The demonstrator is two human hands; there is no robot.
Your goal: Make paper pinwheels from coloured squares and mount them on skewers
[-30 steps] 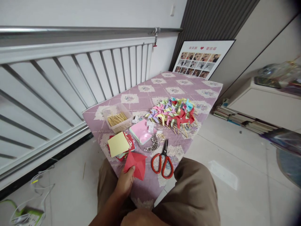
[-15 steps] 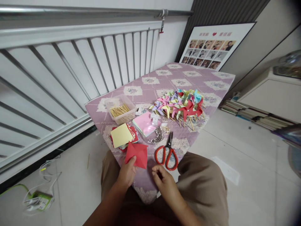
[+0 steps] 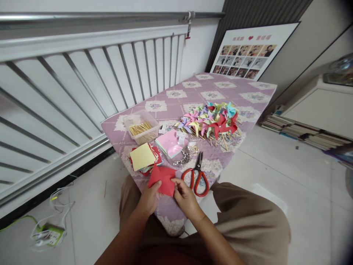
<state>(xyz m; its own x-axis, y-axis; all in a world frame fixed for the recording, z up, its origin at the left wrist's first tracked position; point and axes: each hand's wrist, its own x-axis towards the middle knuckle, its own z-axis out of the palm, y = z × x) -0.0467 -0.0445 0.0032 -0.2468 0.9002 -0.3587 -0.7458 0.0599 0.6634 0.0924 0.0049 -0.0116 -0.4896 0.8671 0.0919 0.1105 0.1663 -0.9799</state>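
Observation:
A folded red paper square (image 3: 162, 179) lies at the near edge of the purple quilted table (image 3: 209, 92). My left hand (image 3: 149, 200) pinches its lower left side with the thumb on top. My right hand (image 3: 185, 197) grips its right corner with closed fingers. Red-handled scissors (image 3: 198, 178) lie just right of the paper. Behind it sits a stack of coloured paper squares with a yellow sheet (image 3: 142, 157) on top, and a pink paper stack (image 3: 170, 142).
A clear box of wooden sticks (image 3: 141, 130) and a heap of finished paper pinwheels (image 3: 212, 121) lie farther back. A small round dish (image 3: 193, 148) and a bead chain (image 3: 183, 159) sit mid-table. White railing runs along the left; books lie on the floor at right.
My right hand came into view and rose from my lap to take hold of the red paper's right corner. The left hand kept its hold.

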